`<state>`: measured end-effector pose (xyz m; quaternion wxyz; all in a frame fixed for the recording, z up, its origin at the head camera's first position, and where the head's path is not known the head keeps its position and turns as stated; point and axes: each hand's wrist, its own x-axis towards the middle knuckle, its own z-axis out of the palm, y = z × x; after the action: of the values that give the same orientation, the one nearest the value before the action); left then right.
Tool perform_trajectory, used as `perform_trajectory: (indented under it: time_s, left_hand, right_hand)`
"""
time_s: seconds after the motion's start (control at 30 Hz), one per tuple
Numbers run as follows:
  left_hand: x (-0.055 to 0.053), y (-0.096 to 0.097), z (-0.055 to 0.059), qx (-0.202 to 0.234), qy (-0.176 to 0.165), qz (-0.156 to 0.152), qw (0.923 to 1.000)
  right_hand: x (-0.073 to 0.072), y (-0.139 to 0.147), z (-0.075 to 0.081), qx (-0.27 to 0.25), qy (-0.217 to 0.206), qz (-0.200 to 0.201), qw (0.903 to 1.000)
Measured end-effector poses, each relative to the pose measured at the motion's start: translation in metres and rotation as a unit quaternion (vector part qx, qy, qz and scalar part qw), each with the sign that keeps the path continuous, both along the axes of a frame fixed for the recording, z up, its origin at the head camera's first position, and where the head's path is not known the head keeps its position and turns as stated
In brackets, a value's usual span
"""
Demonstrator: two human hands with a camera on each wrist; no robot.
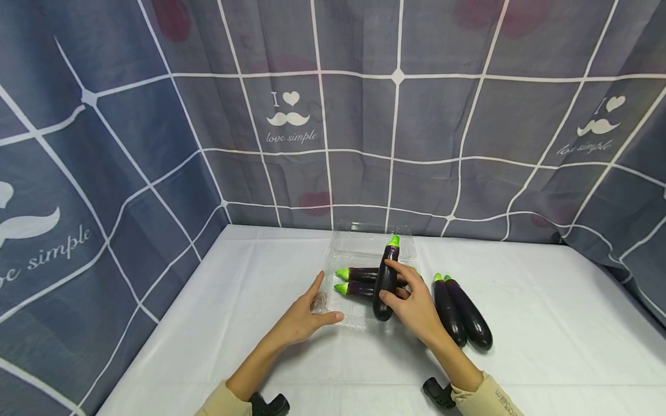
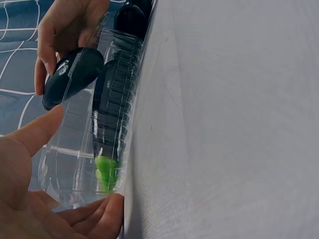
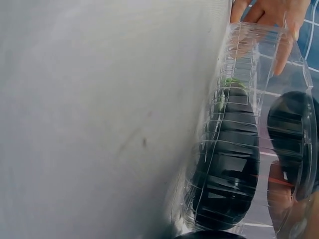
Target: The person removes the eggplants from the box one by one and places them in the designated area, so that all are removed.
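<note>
My right hand (image 1: 416, 303) grips a dark eggplant (image 1: 386, 283) between thumb and fingers, its green stem pointing away from me. The held eggplant is over a clear plastic container (image 1: 359, 320), whose hinged lid (image 1: 354, 241) lies back at the far side. Inside lie eggplants, two green stem ends (image 1: 341, 288) pointing left; the right hand and held eggplant partly hide them. At the container's left end, my left hand (image 1: 304, 318) has its thumb and fingers spread, touching the corner. In the left wrist view, the thumb is at the container's front wall (image 2: 75, 149) and the fingers at its end.
Two more eggplants (image 1: 470, 315) lie side by side on the white tablecloth (image 1: 551, 323), right of my right hand. A grey checked curtain (image 1: 359, 127) hangs behind the table and along its sides. Dark wrist-worn devices (image 1: 439, 393) sit at both wrists.
</note>
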<state>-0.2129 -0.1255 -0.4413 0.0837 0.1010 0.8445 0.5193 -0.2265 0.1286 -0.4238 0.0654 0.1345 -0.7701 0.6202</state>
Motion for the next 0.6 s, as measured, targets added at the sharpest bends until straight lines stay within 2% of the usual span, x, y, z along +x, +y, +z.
perform_trajectory:
  time_s: [0.37, 0.6]
  left_hand:
    - [0.001, 0.002, 0.001, -0.007, -0.002, 0.014, 0.9999]
    - [0.000, 0.004, 0.002, -0.012, -0.004, 0.016, 0.9998]
  right_hand:
    - [-0.001, 0.002, 0.000, -0.059, 0.016, 0.011, 0.9981]
    - [0.002, 0.007, 0.013, -0.051, 0.016, 0.013, 0.9985]
